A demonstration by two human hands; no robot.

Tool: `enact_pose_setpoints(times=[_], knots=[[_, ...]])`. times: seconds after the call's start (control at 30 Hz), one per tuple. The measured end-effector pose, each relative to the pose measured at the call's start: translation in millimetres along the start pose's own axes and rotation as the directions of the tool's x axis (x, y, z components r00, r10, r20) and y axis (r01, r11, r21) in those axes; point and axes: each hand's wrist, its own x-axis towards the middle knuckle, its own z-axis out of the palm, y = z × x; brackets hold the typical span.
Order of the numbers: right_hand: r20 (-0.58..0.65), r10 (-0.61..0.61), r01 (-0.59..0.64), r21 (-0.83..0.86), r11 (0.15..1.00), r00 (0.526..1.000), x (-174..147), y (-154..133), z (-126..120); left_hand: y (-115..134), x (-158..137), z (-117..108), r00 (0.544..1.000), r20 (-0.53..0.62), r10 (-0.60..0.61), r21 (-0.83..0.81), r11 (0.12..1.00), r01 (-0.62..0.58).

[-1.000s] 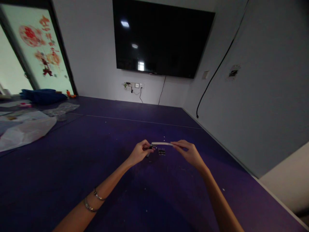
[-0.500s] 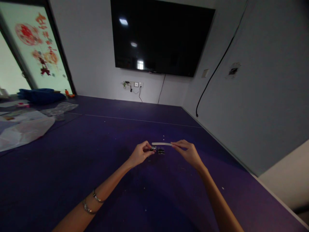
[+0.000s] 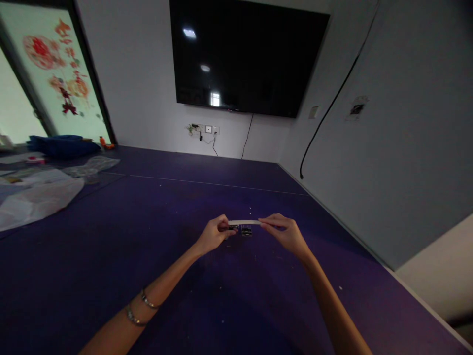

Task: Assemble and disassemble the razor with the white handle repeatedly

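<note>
White strip (image 3: 244,222) between hands, over purple tabletop (image 3: 258,301). Right hand (image 3: 284,231) pinches right end; left hand (image 3: 212,238) grasps small dark part (image 3: 232,228), whether strip too, cannot tell. Loose pinch could let strip slip, knocking dark block (image 3: 246,230) nearby.

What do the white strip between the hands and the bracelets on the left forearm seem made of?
White strip: possibly plastic or foam, matte, judging by its even pale surface and slight bow. Bracelets: probably polished metal, as they look silvery with bright glints.
</note>
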Motion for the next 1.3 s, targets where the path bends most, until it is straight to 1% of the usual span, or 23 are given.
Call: enact_pose_setpoints(times=[0.23,0.43,0.63,0.83,1.0,1.2,1.3], knots=[[-0.032,0.033,-0.033,-0.003,0.999,0.999,0,3,-1,2,-2,0,1.000,0.015,0.013,-0.020,1.000,-0.013],[0.015,0.016,-0.016,0.000,1.000,1.000,0,-3,-1,10,-2,0,1.000,0.002,0.018,0.021,1.000,-0.018],[-0.032,0.017,-0.016,0.030,0.999,0.999,2,2,-1,12,-2,0,1.000,0.008,0.014,-0.019,1.000,-0.014],[0.012,0.007,-0.008,0.060,0.998,1.000,2,-4,0,11,-2,1,1.000,0.012,0.025,0.013,1.000,-0.025],[-0.032,0.020,-0.018,0.046,0.999,0.999,3,-3,-4,15,-2,1,1.000,-0.001,0.028,0.007,1.000,-0.028],[0.011,-0.032,0.032,0.021,0.999,0.999,3,-10,-10,14,0,0,0.999,-0.013,0.035,0.040,0.999,-0.035],[-0.004,-0.033,0.033,-0.034,0.999,0.999,2,-11,-14,13,0,1,0.999,-0.004,0.033,0.029,0.999,-0.033]])
